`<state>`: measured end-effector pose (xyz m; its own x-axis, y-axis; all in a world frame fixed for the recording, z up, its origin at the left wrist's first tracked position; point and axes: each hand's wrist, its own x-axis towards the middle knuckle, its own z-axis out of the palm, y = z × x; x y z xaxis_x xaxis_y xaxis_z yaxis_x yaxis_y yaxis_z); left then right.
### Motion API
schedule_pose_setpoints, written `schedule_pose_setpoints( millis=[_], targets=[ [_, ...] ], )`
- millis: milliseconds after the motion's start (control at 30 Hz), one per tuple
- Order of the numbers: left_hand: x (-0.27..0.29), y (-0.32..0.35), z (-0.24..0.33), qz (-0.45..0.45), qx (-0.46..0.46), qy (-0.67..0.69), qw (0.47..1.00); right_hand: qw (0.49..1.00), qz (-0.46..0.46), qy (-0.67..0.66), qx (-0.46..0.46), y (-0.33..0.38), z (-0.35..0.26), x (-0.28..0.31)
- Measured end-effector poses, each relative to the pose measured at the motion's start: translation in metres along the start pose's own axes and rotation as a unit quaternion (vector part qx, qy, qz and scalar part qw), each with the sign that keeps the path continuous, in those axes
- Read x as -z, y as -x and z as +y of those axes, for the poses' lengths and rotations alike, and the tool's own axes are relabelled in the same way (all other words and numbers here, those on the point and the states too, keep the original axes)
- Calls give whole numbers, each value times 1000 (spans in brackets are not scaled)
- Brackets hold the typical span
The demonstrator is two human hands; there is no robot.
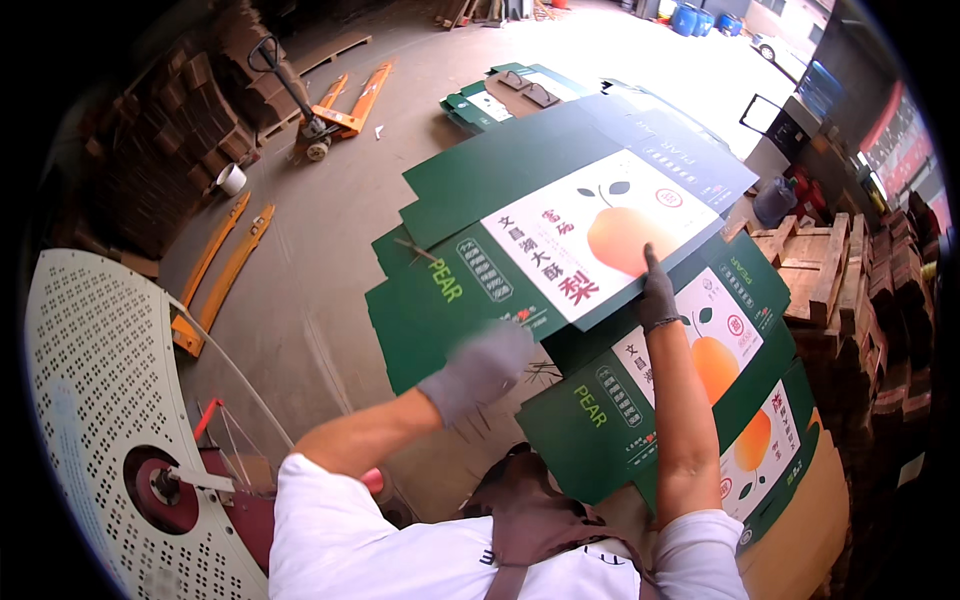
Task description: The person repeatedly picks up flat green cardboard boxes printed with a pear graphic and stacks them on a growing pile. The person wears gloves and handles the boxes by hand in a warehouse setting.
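A worker in grey gloves handles flat green carton blanks at a bench. The right hand [657, 296] lies flat on the top blank [560, 215], fingers together and stretched toward the far side, resting on its white panel w/ an orange fruit picture. The left hand [480, 370] is blurred at the blank's near-left edge (fingers look loosely curled, but I cannot tell whether they grip the edge). The top blank sits mid-scene, skewed across a stack [700, 400] of like blanks that fans out to the near right. More green blanks [495, 100] lie on the concrete floor [330, 230] further off. Far left, an orange pallet jack [340, 110]; near it a white tape roll [231, 178]. A perforated white disc [90, 400] fills the near left. Wooden pallets [815, 265] are stacked at right.
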<state>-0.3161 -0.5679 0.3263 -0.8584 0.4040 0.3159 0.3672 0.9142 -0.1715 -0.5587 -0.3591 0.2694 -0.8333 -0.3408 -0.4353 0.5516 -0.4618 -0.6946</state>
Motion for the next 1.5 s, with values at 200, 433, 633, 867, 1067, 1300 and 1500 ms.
schedule_pose_setpoints(
  millis=[200, 433, 633, 867, 1067, 1300, 1500],
  targets=[
    [-4, 55, 27, 118, 265, 104, 951, 989, -13, 64, 135, 25, 14, -57],
    [-70, 145, 39, 337, 647, 418, 541, 981, 48, 12, 189, 106, -52, -48],
    [-115, 131, 153, 210, 536, 759, 304, 975, 82, -64, 197, 146, -43, 193],
    [-173, 103, 295, 87, 579, 787, 196, 936, 313, -9, 165, 134, -6, 425],
    [-199, 121, 315, 83, 600, 743, 286, 945, 302, 4, 126, 96, 7, 435],
    [-201, 120, 312, 120, 645, 724, 214, 934, 293, 194, 66, 63, 1, 428],
    [-206, 126, 300, 72, 647, 722, 233, 805, 305, 508, 23, 76, -14, 408]
  ],
)
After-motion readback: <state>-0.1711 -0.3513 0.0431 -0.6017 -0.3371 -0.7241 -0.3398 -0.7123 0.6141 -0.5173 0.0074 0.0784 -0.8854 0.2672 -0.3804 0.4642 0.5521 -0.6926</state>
